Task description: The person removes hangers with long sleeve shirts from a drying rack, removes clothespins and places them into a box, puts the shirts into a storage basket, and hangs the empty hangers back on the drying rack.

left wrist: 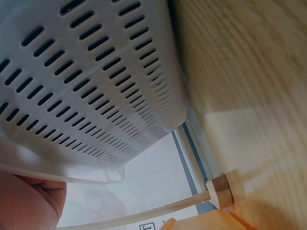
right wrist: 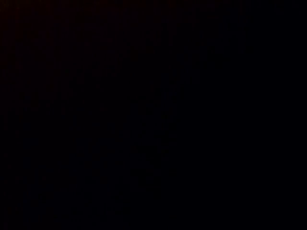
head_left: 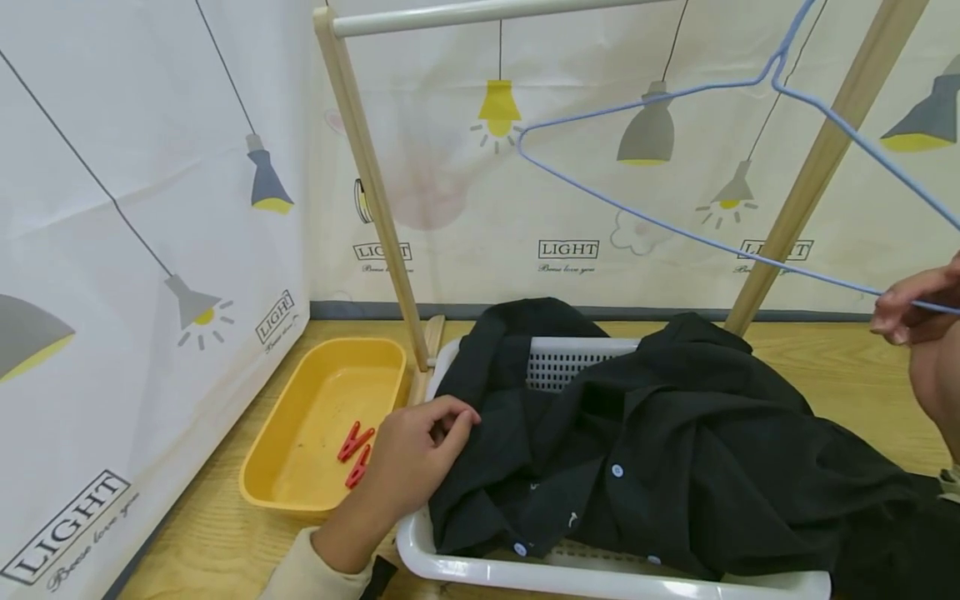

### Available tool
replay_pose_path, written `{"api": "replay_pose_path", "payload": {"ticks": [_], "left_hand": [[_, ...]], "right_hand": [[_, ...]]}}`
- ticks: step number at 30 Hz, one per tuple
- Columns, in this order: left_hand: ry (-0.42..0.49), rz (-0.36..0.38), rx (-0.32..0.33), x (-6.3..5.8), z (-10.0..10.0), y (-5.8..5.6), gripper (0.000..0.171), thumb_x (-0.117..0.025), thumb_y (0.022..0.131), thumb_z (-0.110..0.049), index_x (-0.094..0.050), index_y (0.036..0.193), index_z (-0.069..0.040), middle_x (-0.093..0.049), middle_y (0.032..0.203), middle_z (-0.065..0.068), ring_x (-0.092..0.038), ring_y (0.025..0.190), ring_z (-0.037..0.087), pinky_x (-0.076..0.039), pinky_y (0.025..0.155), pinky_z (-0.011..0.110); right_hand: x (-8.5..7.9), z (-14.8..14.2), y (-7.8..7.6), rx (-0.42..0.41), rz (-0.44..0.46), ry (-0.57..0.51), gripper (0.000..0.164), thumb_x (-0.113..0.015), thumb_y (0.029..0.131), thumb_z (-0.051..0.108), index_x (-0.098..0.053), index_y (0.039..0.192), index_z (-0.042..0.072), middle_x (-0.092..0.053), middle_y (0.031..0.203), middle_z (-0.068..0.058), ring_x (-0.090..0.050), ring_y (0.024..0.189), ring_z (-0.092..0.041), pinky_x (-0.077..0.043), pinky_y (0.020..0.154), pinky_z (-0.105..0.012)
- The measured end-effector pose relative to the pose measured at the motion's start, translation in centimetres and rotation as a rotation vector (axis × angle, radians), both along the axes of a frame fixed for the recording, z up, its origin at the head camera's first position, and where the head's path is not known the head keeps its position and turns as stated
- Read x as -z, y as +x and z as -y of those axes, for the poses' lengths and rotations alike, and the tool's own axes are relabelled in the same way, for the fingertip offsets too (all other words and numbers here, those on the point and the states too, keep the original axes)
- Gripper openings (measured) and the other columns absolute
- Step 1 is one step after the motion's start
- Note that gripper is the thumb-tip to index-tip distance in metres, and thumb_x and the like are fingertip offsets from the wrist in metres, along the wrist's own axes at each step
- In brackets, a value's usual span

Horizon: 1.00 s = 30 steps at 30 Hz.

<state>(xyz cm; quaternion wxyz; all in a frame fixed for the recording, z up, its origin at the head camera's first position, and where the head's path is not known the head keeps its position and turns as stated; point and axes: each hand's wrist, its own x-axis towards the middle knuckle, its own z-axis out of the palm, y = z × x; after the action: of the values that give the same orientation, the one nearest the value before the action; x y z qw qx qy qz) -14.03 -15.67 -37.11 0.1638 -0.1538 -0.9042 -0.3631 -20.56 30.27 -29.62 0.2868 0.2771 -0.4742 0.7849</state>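
Note:
In the head view my left hand (head_left: 420, 446) is at the basket's left side, with thumb and forefinger pinching the black shirt (head_left: 690, 450). The shirt, with pale buttons, lies bunched in and over a white plastic basket (head_left: 480, 571); part hangs past its right end. At the right edge my right hand (head_left: 933, 333) grips the bottom bar of a blue clothes hanger (head_left: 637, 208), raised above the shirt. The hanger carries nothing, and its right end is out of frame. In the left wrist view, part of my left hand (left wrist: 33, 203) shows beside the slotted basket wall (left wrist: 96, 91). The right wrist view is black.
A wooden rack with a white top rail (head_left: 480, 12) stands behind the basket. To the left, a yellow tray (head_left: 322, 392) holds red clothespins (head_left: 354, 442). The wood-grain surface (head_left: 862, 375) meets a lamp-patterned backdrop (head_left: 450, 292) at the back and left.

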Motion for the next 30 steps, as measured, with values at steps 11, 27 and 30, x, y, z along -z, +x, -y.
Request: {"api": "replay_pose_path", "payload": {"ticks": [11, 27, 30], "left_hand": [[0.001, 0.037, -0.007, -0.2, 0.0, 0.1, 0.007, -0.069, 0.094, -0.021, -0.074, 0.09, -0.022, -0.058, 0.067, -0.016, -0.048, 0.056, 0.0, -0.044, 0.054, 0.019], [-0.008, -0.022, 0.002, 0.0, 0.0, 0.0, 0.007, -0.069, 0.094, -0.02, -0.074, 0.089, -0.022, -0.059, 0.066, -0.016, -0.047, 0.056, -0.002, -0.043, 0.053, 0.018], [-0.006, -0.023, 0.002, 0.0, 0.0, 0.0, 0.008, -0.069, 0.094, -0.02, -0.074, 0.089, -0.022, -0.059, 0.067, -0.016, -0.047, 0.056, -0.002, -0.043, 0.053, 0.018]], "right_hand": [[0.4, 1.7, 0.7, 0.175, 0.123, 0.03, 0.023, -0.032, 0.109, 0.012, -0.052, 0.1, 0.005, -0.065, 0.061, -0.008, -0.052, 0.04, -0.015, -0.022, 0.042, -0.024], [2.3, 1.9, 1.4, 0.327, 0.339, 0.01, 0.028, -0.03, 0.11, 0.019, -0.054, 0.112, 0.005, -0.056, 0.095, -0.01, -0.045, 0.045, -0.015, -0.028, 0.051, -0.024], [3.7, 0.7, 1.1, 0.303, 0.321, 0.035, 0.032, -0.03, 0.11, 0.021, -0.051, 0.125, 0.003, -0.056, 0.111, -0.013, -0.052, 0.051, -0.016, -0.034, 0.054, -0.025]]}}
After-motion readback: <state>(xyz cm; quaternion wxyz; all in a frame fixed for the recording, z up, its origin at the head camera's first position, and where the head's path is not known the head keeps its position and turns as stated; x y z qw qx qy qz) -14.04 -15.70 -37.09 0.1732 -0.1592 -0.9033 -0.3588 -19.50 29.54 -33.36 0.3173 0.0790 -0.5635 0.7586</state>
